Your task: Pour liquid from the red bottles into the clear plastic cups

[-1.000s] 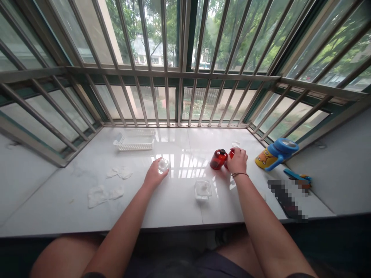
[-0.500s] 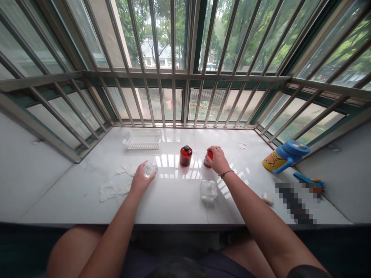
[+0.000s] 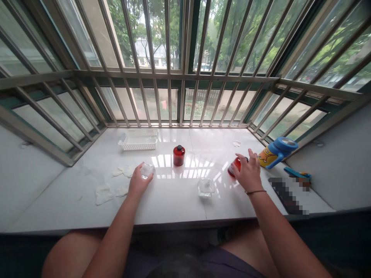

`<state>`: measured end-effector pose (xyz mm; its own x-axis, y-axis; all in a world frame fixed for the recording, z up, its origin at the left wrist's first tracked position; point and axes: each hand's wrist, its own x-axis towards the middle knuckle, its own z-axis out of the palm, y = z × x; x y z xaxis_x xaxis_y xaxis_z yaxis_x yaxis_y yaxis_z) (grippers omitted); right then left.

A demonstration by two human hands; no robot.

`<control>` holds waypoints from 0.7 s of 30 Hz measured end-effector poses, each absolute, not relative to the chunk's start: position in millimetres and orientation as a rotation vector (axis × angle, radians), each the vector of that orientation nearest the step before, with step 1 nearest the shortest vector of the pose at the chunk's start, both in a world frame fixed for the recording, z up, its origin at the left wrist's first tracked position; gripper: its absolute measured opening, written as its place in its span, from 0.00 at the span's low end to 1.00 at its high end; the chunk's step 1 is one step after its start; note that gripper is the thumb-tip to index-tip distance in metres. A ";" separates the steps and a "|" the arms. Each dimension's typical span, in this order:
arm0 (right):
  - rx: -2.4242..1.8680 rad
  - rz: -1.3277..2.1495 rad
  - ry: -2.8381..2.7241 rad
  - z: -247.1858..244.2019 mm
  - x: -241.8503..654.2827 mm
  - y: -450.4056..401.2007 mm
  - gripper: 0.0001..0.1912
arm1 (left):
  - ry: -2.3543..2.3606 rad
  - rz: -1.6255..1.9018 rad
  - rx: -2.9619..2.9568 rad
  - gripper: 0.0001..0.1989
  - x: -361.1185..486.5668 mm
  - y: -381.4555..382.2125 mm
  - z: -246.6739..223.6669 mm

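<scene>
my left hand is grasping a clear glass jar, a red bottle is standing upright mid-tabletop, and my right hand is touching a second red bottle, whether gripping or letting go i can't tell. i'm judging this as positioning that bottle, the next move calling for a steady right hand.

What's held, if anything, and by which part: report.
The left hand grasps a clear, squarish, glasslike container by its sides. The right hand is at a translucent red, round bottle; whether it grips cannot be told.
</scene>
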<state>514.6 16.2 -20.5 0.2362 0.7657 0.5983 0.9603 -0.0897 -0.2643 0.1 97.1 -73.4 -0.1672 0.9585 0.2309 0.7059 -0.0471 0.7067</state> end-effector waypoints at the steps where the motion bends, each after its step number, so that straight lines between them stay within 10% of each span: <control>1: -1.849 -0.444 -1.601 -18.4 500.7 7.2 0.23 | 1.897 1.048 1.768 0.35 0.1 96.6 -73.5; 8: -1.483 0.104 -1.951 -54.9 403.9 -40.9 0.39 | 1.849 1.009 1.758 0.35 1.3 77.4 -68.2; 21: -1.698 0.162 -1.536 -87.7 431.5 56.8 0.35 | 1.608 0.977 1.741 0.33 3.8 17.9 -66.8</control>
<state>431.5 56.8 -87.7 0.2469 0.8759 0.4145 0.7705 0.0820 -0.6322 3.8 17.9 -66.8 0.0101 0.9911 0.1326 0.5742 -0.1143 0.8107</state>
